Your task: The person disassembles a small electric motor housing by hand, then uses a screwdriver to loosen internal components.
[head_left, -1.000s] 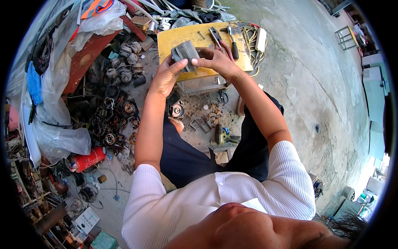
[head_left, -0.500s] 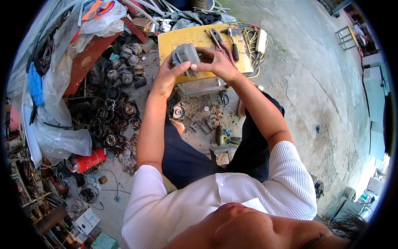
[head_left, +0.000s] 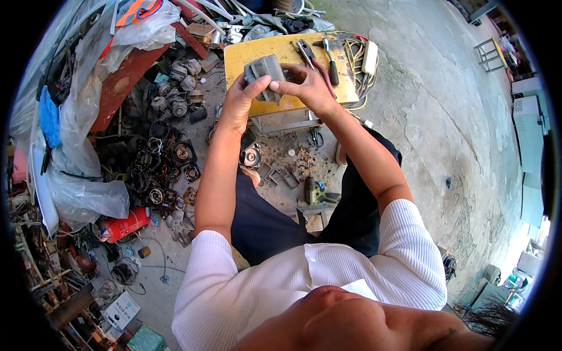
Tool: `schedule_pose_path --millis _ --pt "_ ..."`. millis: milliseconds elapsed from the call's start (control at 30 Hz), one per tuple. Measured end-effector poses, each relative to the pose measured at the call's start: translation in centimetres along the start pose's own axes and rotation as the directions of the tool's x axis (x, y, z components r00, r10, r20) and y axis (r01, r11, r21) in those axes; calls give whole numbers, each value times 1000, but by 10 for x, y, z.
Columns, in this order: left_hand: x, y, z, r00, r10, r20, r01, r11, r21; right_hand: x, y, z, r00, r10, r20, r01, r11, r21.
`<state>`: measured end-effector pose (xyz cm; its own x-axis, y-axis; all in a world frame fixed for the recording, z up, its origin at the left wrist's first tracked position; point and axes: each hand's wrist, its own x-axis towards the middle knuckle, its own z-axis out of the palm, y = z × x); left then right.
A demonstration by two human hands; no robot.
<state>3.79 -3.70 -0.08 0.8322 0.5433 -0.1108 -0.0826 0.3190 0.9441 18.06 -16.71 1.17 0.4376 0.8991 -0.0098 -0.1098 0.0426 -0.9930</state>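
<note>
A grey metal electric motor (head_left: 266, 69), ribbed along its body, is held between both hands over the near part of a yellow wooden stool top (head_left: 246, 54). Around its left end my left hand (head_left: 244, 96) is closed, thumb on the near side. My right hand (head_left: 304, 86) grips the right end, its thumb close to the left one. Beyond the right hand, pliers with red handles (head_left: 319, 69) and a ratchet wrench with a dark handle (head_left: 331, 63) lie on the stool top. The far side of the motor and most fingertips are hidden.
A heap of old motors and stators (head_left: 181, 153) covers the floor at left. Below the stool are a cordless drill (head_left: 316, 192), scissors (head_left: 317, 138) and metal brackets (head_left: 285, 177). A white power strip (head_left: 369, 57) with coiled cable hangs at the stool's right. A red bottle (head_left: 130, 224) lies lower left.
The motor has turned and tilted in my hands, showing more of its ribbed side. Both hands have shifted slightly, the left one to the right. The tools stay put.
</note>
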Motion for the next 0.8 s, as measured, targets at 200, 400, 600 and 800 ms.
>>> schedule_pose_path --millis 200,400,600,800 --pt "-2 5 3 1000 -29 9 29 998 -50 7 7 -12 999 45 -27 -47 997 -65" --pt "-3 9 0 995 -58 -86 47 992 -118 11 9 -25 997 11 -76 -18 996 -86" --pt "-1 12 -28 964 -189 -185 145 963 -228 14 9 -45 959 270 -87 -259 959 119" --pt "-1 9 -31 956 -269 -118 204 898 -390 15 11 -45 923 384 -8 -358 868 344"
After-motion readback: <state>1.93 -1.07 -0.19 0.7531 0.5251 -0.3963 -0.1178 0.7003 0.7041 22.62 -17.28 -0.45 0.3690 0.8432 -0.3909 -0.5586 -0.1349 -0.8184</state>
